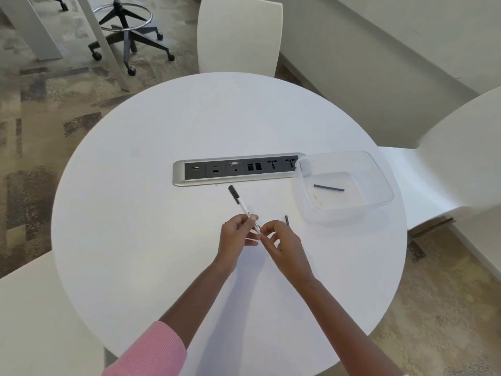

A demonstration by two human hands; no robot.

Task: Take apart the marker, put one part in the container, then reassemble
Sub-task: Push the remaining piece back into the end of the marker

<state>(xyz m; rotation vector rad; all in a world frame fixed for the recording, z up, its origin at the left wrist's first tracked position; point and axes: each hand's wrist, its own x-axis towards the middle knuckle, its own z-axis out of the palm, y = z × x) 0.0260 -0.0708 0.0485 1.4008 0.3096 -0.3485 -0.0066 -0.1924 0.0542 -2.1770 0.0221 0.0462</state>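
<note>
Head view: the marker is held above the white table, its black cap pointing to 11 o'clock. The left hand pinches the white barrel; the right hand closes its fingertips on the lower end. One thin dark part lies in the clear container at 2 o'clock. A small black piece lies just beside the right hand. The marker looks light, stiff and smooth, so I would grip the barrel in the middle.

A round white table carries a silver socket strip set into its middle. Beyond the strip stands a white chair; another chair sits to its right. A black stool base stands far beyond the strip, to its left, on patterned carpet.
</note>
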